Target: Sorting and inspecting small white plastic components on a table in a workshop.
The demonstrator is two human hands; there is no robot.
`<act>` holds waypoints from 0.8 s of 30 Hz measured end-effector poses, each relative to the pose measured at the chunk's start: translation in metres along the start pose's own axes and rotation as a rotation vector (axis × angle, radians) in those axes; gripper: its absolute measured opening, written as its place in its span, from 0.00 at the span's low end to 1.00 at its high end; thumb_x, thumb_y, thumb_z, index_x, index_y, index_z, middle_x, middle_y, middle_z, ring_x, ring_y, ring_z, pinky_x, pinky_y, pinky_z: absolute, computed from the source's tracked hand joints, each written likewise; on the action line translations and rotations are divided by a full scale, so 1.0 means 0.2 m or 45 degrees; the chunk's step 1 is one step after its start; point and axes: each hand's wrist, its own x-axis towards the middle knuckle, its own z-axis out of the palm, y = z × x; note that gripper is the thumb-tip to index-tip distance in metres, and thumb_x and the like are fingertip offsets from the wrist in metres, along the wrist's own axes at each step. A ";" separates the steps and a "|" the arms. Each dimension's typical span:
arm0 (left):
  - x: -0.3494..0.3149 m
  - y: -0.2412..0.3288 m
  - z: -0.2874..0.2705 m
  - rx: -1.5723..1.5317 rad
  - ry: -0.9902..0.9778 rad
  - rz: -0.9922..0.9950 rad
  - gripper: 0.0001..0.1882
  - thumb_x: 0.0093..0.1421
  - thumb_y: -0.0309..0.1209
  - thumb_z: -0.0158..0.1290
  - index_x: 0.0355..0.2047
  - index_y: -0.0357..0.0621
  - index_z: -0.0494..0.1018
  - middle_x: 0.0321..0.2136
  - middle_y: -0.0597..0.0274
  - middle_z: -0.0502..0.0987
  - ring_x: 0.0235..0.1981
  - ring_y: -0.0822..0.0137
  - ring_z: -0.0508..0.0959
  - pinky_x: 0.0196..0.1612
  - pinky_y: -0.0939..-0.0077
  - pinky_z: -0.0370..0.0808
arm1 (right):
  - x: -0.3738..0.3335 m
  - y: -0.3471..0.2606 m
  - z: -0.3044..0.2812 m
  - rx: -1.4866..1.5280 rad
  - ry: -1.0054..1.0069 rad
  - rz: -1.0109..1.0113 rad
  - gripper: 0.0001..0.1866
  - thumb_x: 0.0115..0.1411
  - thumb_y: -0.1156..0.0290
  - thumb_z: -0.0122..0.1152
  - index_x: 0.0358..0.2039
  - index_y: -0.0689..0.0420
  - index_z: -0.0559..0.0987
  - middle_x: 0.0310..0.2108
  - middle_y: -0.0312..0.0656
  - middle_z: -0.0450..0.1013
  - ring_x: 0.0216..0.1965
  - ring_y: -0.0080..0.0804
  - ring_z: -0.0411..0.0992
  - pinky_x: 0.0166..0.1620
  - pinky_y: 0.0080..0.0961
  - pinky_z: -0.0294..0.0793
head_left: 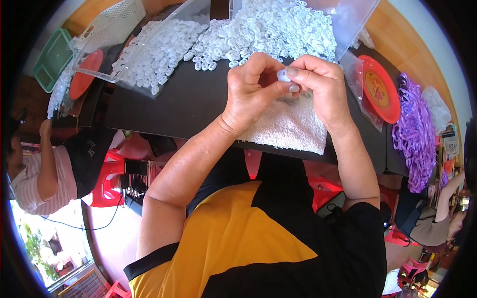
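My left hand [252, 92] and my right hand [323, 87] meet above the dark table. Pinched between their thumbs and fingertips is a small white plastic piece [283, 75], partly covered by the fingers. Beneath both hands lies a white terry towel [285, 130] at the table's near edge. Just beyond them spreads a big heap of small white oval pieces [283, 32], many showing openings in their middle. More of these pieces fill the clear plastic bin [117, 78] tipped on its side at the left.
A red plate [380, 89] and a bundle of purple ribbons [415, 134] lie at the right. At far left are a white basket [112, 25], a green tray [52, 59] and another red plate [85, 74]. One person [44, 169] works at left, another [435, 223] at right.
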 end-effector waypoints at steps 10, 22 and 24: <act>0.01 -0.01 0.02 -0.002 0.061 0.035 0.17 0.45 0.20 0.65 0.35 0.40 0.72 0.22 0.67 0.74 0.21 0.79 0.73 0.25 0.83 0.73 | 0.01 0.01 0.00 0.116 0.091 -0.082 0.08 0.58 0.71 0.58 0.25 0.62 0.77 0.17 0.29 0.62 0.21 0.16 0.59 0.27 0.16 0.61; 0.02 0.03 0.01 -0.236 0.081 -0.280 0.05 0.58 0.23 0.57 0.34 0.37 0.75 0.23 0.68 0.74 0.23 0.80 0.71 0.25 0.86 0.68 | 0.02 0.01 -0.02 0.129 0.079 -0.047 0.11 0.60 0.67 0.58 0.26 0.62 0.77 0.16 0.30 0.62 0.21 0.19 0.62 0.28 0.17 0.62; 0.03 0.04 0.01 -0.354 0.092 -0.461 0.04 0.59 0.25 0.56 0.34 0.36 0.75 0.22 0.67 0.74 0.21 0.79 0.71 0.23 0.86 0.67 | 0.02 0.02 -0.02 0.146 0.093 -0.050 0.12 0.59 0.66 0.60 0.25 0.62 0.77 0.16 0.29 0.62 0.21 0.17 0.61 0.28 0.17 0.62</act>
